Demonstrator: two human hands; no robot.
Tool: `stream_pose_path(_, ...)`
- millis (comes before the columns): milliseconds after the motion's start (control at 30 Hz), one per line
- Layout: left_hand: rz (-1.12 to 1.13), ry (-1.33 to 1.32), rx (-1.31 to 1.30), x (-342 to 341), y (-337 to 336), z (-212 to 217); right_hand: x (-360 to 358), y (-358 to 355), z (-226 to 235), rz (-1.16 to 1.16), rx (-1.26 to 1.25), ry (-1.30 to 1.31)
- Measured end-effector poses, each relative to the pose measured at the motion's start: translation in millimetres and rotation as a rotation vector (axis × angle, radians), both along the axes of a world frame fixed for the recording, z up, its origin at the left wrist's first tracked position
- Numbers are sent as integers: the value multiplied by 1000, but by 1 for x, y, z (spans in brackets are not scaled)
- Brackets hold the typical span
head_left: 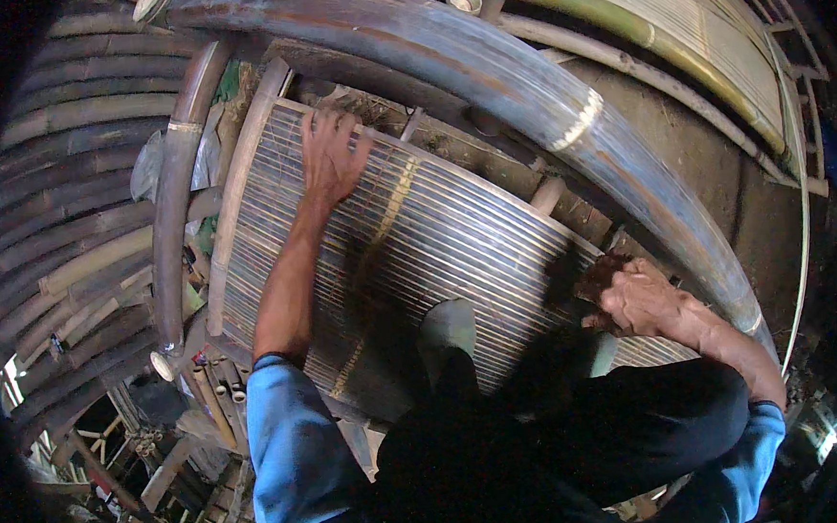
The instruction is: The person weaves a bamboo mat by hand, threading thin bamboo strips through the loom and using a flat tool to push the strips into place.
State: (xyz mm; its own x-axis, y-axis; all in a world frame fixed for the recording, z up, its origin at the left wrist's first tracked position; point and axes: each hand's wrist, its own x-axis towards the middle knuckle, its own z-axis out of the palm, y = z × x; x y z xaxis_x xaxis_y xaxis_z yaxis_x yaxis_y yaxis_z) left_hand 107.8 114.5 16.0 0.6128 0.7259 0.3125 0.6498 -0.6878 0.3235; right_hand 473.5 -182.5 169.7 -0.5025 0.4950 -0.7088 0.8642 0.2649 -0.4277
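A slatted bamboo panel set in a wooden frame lies beneath me, its thin strips running side by side. My left hand rests at its far edge, fingers spread and laid over the slats and rail, with nothing gripped. Over at the panel's right end, my right hand is closed in a fist around a dark brown, rough-looking clump; its exact kind is unclear. A pale woven band crosses the slats between my hands. My grey-shod foot is on the panel.
A thick bamboo pole arches past the panel's far side. Another upright-looking pole stands to its left, near a plastic bag. Dark bamboo poles line the left. Beyond lie a green pole and pale slats.
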Motion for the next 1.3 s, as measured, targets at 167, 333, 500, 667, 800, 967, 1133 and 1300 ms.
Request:
stream_pose_path(167, -7, -186, -79, -3, -12, 7, -25, 36, 31, 93, 164, 49)
stream_pose_path(333, -120, -188, -21, -17, -31, 0, -75, 79, -13, 6, 463, 273)
stream_pose_path(500, -140, -154, 44, -26, -34, -6, -130, 141, -88, -380, 577, 297)
stream_pose_path(667, -221, -71, -60, -15, -11, 26, -141, 159, -131, -1123, 353, 236)
stream_pose_path(800, -243, 99, -86, -20, -10, 24, -151, 159, -120, -1062, 480, 216)
stream_pose_path(967, -290, 200, -33, -25, -18, 25, -162, 157, -139, -954, 482, 145)
stream_pose_path(1133, -259, 438, -229, 13, -10, 59, -145, 154, -139, -952, 538, 140)
stream_pose_path(1300, -427, 741, 119, 36, -16, 50, -145, 146, -155, -972, 592, 152)
